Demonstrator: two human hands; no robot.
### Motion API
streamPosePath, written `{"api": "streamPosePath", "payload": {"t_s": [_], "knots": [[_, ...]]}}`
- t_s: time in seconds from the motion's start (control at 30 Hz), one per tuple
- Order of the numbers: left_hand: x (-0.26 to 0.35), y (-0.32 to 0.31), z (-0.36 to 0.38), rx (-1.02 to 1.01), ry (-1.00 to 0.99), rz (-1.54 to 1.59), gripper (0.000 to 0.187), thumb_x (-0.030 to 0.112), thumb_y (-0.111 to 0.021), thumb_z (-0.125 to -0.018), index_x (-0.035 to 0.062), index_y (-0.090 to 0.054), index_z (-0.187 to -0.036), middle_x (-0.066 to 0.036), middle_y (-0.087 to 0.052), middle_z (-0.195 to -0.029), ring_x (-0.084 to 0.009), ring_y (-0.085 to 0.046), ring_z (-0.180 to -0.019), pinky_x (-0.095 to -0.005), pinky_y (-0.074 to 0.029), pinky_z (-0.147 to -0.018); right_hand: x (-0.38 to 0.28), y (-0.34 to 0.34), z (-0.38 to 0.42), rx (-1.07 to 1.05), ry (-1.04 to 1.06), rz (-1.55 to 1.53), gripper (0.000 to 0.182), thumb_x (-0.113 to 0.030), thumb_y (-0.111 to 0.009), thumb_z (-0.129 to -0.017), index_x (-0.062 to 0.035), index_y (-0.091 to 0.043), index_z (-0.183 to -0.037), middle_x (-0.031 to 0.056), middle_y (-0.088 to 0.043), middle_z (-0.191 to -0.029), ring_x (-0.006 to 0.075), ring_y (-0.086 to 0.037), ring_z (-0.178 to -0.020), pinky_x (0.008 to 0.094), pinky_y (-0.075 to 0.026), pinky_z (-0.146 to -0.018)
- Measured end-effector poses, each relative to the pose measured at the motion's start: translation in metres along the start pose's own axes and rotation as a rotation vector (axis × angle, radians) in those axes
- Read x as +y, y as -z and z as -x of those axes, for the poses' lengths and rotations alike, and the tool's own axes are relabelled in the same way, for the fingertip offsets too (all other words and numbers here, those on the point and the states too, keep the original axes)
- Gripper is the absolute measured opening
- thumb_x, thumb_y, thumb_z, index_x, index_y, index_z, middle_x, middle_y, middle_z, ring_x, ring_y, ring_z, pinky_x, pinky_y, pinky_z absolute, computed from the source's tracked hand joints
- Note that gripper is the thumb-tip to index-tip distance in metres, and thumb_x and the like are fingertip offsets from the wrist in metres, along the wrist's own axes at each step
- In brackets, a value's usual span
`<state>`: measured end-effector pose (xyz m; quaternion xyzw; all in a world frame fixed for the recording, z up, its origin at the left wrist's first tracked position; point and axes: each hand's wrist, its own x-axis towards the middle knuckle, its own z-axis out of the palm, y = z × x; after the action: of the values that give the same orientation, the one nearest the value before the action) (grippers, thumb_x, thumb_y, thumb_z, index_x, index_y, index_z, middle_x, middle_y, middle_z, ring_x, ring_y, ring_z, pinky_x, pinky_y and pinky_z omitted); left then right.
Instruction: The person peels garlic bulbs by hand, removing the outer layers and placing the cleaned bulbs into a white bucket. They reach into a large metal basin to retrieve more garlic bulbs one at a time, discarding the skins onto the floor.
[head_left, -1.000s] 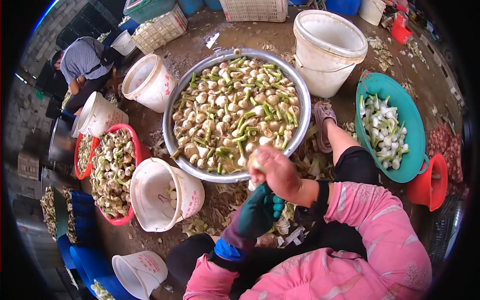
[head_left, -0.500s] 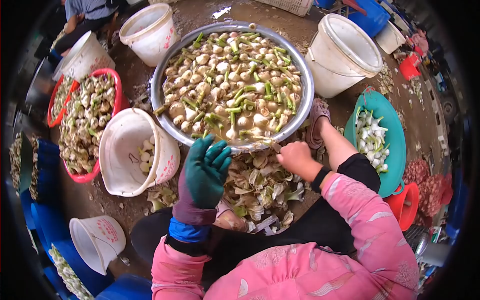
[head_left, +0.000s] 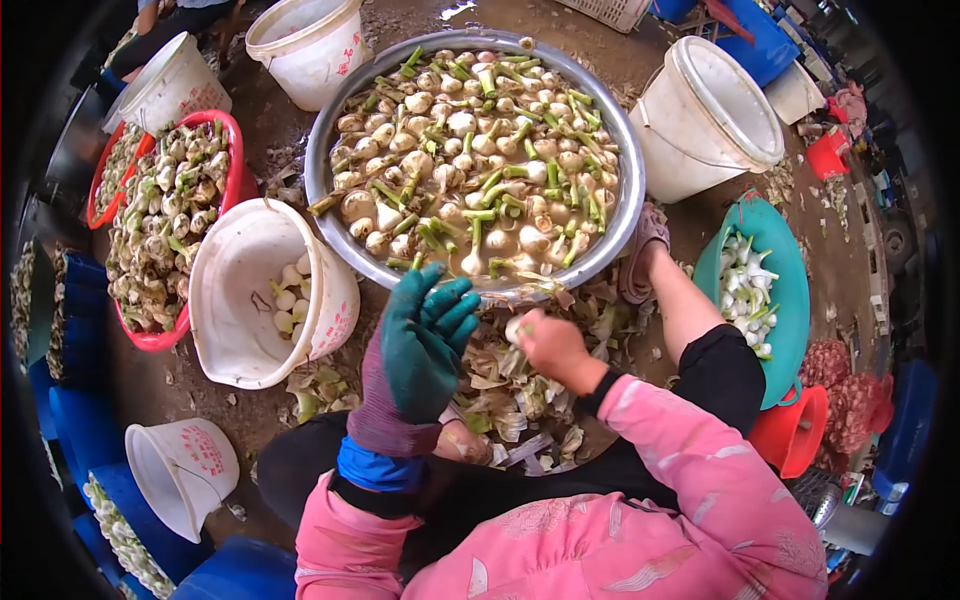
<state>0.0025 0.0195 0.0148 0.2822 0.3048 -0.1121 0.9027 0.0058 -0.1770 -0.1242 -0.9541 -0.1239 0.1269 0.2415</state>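
My left hand (head_left: 420, 345), in a green glove, hovers with fingers spread and nothing in it, just in front of the big metal basin (head_left: 330, 120) of soaking garlic bulbs with green stems. My bare right hand (head_left: 545, 342) is closed on a whitish garlic bulb (head_left: 516, 326) over a heap of peeled skins (head_left: 510, 385) between my knees. The tilted white bucket (head_left: 240, 295) to the left holds a few peeled bulbs.
A red basin (head_left: 232, 160) heaped with unpeeled garlic lies at left. A teal basin (head_left: 790, 290) with trimmed white bulbs sits at right, next to a red scoop (head_left: 790, 435). White buckets (head_left: 715, 115) stand around the basin. Another person (head_left: 170, 20) crouches at the top left.
My gloved left hand let go and opened, moving left toward the basin's rim. My right hand dropped to the skin heap, then rose a little with a bulb in it.
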Motion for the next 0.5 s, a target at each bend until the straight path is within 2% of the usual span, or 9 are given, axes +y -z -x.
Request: {"api": "streamPosePath", "payload": {"t_s": [0.03,0.07,0.1,0.13,0.2,0.3,0.33,0.43,0.5], "knots": [[0.001,-0.002,0.002,-0.002,-0.013,-0.006,0.04,0.035,-0.048,-0.084,0.0072,-0.044,-0.112,-0.01,-0.056,-0.097,-0.0199,-0.055,-0.087,-0.0295,-0.043,-0.076,-0.004,0.017,0.001,0.173,-0.048,-0.103,0.022,-0.027,-0.052,-0.078,-0.0045,-0.052,-0.079,0.0179,-0.057,-0.064,0.0326,-0.057,-0.057,0.0403,-0.045,-0.053],[0.002,-0.005,0.004,-0.008,-0.029,-0.015,0.04,0.035,-0.048,-0.084,0.0068,-0.044,-0.112,-0.01,-0.056,-0.098,-0.02,-0.055,-0.087,-0.0295,-0.043,-0.076,-0.012,0.042,0.001,0.241,-0.143,-0.266,0.022,-0.025,-0.056,-0.078,-0.0029,-0.054,-0.08,0.015,-0.058,-0.063,0.0249,-0.058,-0.054,0.0351,-0.045,-0.049],[0.0,-0.005,0.004,-0.008,-0.014,-0.006,0.034,0.034,-0.046,-0.085,0.0091,-0.048,-0.108,-0.008,-0.057,-0.096,-0.0199,-0.055,-0.087,-0.0289,-0.045,-0.075,-0.018,0.068,0.004,0.192,-0.291,-0.633,0.021,-0.023,-0.058,-0.078,-0.0023,-0.055,-0.081,0.0075,-0.057,-0.06,0.0136,-0.054,-0.049,0.0273,-0.041,-0.043],[-0.001,-0.004,0.005,-0.019,-0.019,-0.004,0.034,0.034,-0.046,-0.085,0.0091,-0.048,-0.108,-0.008,-0.057,-0.096,-0.0199,-0.055,-0.087,-0.0289,-0.045,-0.075,-0.016,0.082,0.007,0.253,-0.347,-0.912,0.02,-0.023,-0.057,-0.08,-0.0037,-0.054,-0.078,0.0013,-0.053,-0.057,0.0058,-0.046,-0.045,0.0213,-0.036,-0.039],[-0.006,-0.003,0.009,-0.048,0.008,-0.016,0.033,0.033,-0.046,-0.085,0.0085,-0.049,-0.107,-0.008,-0.057,-0.097,-0.0205,-0.055,-0.087,-0.0296,-0.045,-0.076,-0.022,0.102,0.006,0.391,-0.438,-1.246,0.019,-0.024,-0.057,-0.08,-0.0066,-0.053,-0.076,0.0003,-0.05,-0.054,0.0058,-0.042,-0.042,0.0197,-0.032,-0.037],[-0.006,-0.008,0.018,-0.066,0.008,0.027,0.033,0.032,-0.045,-0.085,0.0078,-0.049,-0.108,-0.009,-0.056,-0.1,-0.0217,-0.055,-0.089,-0.0303,-0.045,-0.077,-0.012,0.116,-0.004,0.195,-0.72,-1.725,0.015,-0.026,-0.055,-0.081,-0.0113,-0.052,-0.078,-0.0006,-0.05,-0.055,0.0075,-0.043,-0.044,0.0197,-0.032,-0.039],[-0.003,-0.01,0.022,-0.08,-0.006,0.038,0.033,0.032,-0.045,-0.085,0.0078,-0.049,-0.108,-0.009,-0.056,-0.1,-0.0217,-0.055,-0.089,-0.0303,-0.045,-0.077,-0.006,0.115,-0.005,0.055,-0.708,-1.837,0.012,-0.024,-0.053,-0.082,-0.0121,-0.053,-0.08,0.0015,-0.053,-0.061,0.0079,-0.047,-0.05,0.02,-0.034,-0.041],[0.018,-0.004,0.035,-0.092,-0.043,0.117,0.035,0.031,-0.046,-0.085,0.0058,-0.049,-0.109,-0.01,-0.054,-0.106,-0.023,-0.053,-0.094,-0.0314,-0.046,-0.077,-0.02,0.116,-0.017,0.072,-0.664,-1.815,0.012,-0.021,-0.049,-0.085,-0.0101,-0.053,-0.085,0.0046,-0.057,-0.07,0.0093,-0.05,-0.057,0.0194,-0.038,-0.044],[0.036,-0.001,0.044,-0.075,-0.109,0.167,0.036,0.03,-0.046,-0.084,0.0053,-0.049,-0.11,-0.01,-0.055,-0.105,-0.0214,-0.054,-0.093,-0.0313,-0.046,-0.075,-0.013,0.112,-0.037,-0.122,-0.592,-1.816,0.015,-0.019,-0.047,-0.086,-0.0052,-0.053,-0.089,0.0079,-0.058,-0.077,0.0108,-0.052,-0.06,0.0188,-0.041,-0.047]]}}
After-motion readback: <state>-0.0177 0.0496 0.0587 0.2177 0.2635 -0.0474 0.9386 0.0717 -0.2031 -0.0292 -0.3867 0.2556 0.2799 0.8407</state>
